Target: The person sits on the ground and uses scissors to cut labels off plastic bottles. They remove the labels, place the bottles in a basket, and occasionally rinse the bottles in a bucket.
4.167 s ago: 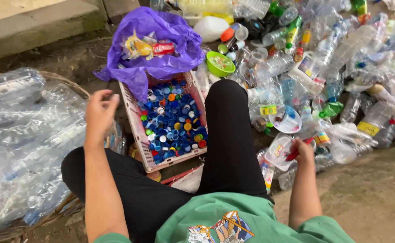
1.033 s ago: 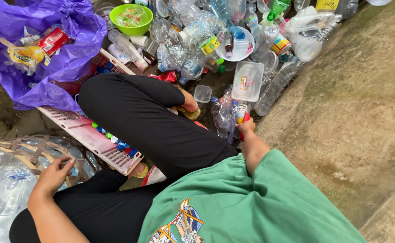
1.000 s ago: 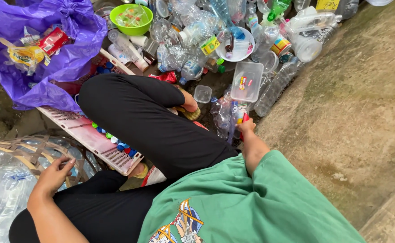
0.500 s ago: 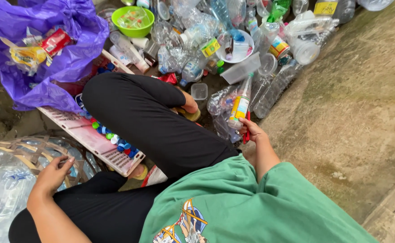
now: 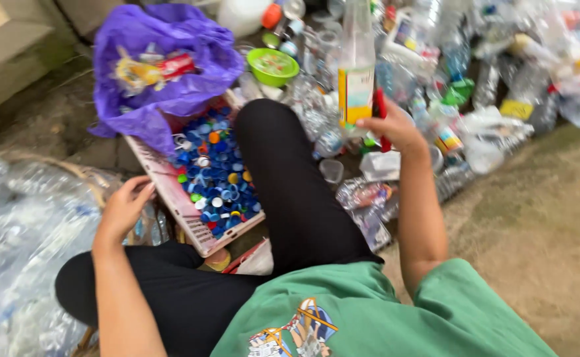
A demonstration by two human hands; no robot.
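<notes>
In right hand [image 5: 396, 129]: clear bottle [image 5: 357, 66]

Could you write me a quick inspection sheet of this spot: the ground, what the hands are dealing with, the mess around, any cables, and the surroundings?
Surface: bare concrete ground, dusty; the person sits on it.
Job's things: clear plastic bottle with a yellow label, held upright; a red tool in the same hand, kind unclear.
Clutter: pile of empty bottles and cups; green bowl; purple bag holding wrappers; crate of coloured bottle caps.
Hands: right hand grips the bottle; left hand rests, empty, at the edge of a basket of crushed bottles.
Cables: nothing seen.
Surroundings: concrete step at upper left.
</notes>
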